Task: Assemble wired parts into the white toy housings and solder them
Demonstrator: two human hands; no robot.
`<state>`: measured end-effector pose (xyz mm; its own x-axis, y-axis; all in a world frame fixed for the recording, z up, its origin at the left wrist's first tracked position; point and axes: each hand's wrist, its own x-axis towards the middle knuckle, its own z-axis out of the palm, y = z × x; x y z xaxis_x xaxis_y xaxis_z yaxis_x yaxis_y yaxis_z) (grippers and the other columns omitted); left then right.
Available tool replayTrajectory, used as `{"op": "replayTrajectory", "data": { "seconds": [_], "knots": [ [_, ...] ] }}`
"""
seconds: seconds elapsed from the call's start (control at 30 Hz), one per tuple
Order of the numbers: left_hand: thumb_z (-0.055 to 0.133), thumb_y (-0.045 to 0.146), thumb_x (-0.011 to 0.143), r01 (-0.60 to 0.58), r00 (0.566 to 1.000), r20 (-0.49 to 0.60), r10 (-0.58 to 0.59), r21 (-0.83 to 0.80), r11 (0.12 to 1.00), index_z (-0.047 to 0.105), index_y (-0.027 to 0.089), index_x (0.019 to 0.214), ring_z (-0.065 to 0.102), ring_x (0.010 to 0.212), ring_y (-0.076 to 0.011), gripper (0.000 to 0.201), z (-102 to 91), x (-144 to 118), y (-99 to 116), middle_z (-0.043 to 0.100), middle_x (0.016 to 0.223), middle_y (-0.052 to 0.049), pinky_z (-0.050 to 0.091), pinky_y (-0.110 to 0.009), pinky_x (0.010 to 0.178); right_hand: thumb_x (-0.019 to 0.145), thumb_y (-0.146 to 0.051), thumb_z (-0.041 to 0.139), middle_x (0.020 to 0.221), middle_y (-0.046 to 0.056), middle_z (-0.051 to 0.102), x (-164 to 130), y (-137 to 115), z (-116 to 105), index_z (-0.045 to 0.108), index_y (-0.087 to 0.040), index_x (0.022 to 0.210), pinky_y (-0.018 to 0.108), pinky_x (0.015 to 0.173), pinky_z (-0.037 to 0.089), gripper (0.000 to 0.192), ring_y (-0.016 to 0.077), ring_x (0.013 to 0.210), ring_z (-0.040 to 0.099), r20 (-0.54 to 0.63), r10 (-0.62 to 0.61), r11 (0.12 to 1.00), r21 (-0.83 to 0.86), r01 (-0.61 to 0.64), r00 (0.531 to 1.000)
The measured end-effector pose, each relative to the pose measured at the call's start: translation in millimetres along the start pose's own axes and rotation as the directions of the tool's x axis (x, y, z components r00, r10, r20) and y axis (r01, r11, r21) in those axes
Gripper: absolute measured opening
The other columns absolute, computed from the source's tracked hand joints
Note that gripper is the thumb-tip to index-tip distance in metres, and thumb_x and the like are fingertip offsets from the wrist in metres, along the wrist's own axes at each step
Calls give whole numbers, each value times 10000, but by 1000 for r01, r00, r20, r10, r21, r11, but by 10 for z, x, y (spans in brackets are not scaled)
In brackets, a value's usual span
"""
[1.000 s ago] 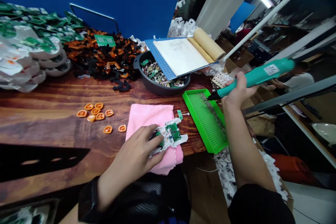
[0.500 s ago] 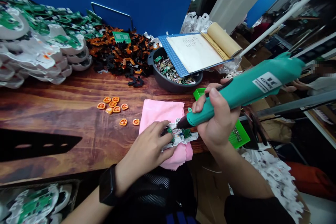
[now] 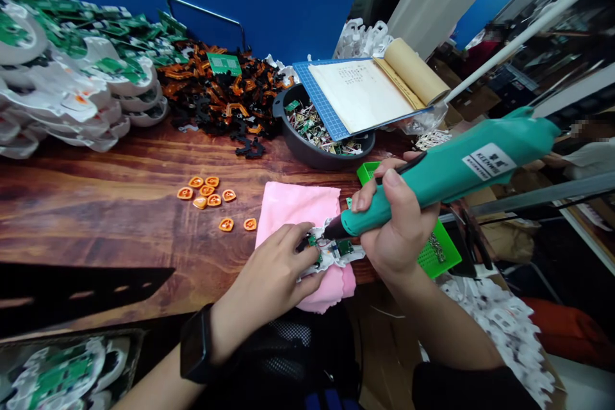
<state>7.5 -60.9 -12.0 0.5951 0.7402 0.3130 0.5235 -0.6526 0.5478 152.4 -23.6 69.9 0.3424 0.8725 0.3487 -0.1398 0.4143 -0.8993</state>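
My right hand [image 3: 396, 218] is wrapped round a teal electric screwdriver [image 3: 446, 170], tilted with its black nose down and to the left. The nose meets a white plastic shell with green circuit boards [image 3: 331, 255], which looks like a game controller half. My left hand [image 3: 283, 256] grips the left end of this shell, fingers curled over its edge and a board. The screwdriver's bit and any screw under it are too small to make out. Beneath the shell lies a folded pink cloth [image 3: 298, 205] at the table's front edge.
Several orange buttons [image 3: 206, 191] lie left of the cloth. Behind are heaped orange and black parts [image 3: 230, 102], stacked white shells [image 3: 72, 96] and a dark basin [image 3: 307, 150] under a clipboard [image 3: 365, 90]. A green tray [image 3: 446, 250] of screws sits at right.
The view has shifted slightly. Both hands keep their hold, and the screwdriver's nose stays at nearly the same place on the shell.
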Motion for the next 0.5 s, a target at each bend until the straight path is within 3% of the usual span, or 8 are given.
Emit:
{"op": "replayTrajectory", "data": {
  "seconds": [0.17,0.33,0.5],
  "knots": [
    [591,280,872,0,1000,-4,0,1,1000,646,170,917,538,1102,-281,131,5,-17,-1,512,1277,-145,511,-426,908,805,-247,625,784,-72,560,-35,30,15,498,-256,990,227,450,440,225,50,442,499,5,-13,1000,17,13,1000],
    [592,278,870,14,1000,-5,-14,-36,999,658,177,942,543,1103,-278,141,8,-13,-4,534,1256,-139,518,-429,907,802,-266,654,719,-63,556,-92,106,51,558,-243,911,254,477,463,147,66,449,499,101,-58,995,-71,65,993],
    [595,281,871,7,1000,-19,-8,-34,999,655,182,941,541,1108,-275,135,4,-13,-5,532,1254,-135,510,-429,918,801,-228,637,817,-54,586,-146,96,70,552,-271,1004,250,482,470,224,65,469,522,185,-77,995,-51,87,980]
  ]
}}
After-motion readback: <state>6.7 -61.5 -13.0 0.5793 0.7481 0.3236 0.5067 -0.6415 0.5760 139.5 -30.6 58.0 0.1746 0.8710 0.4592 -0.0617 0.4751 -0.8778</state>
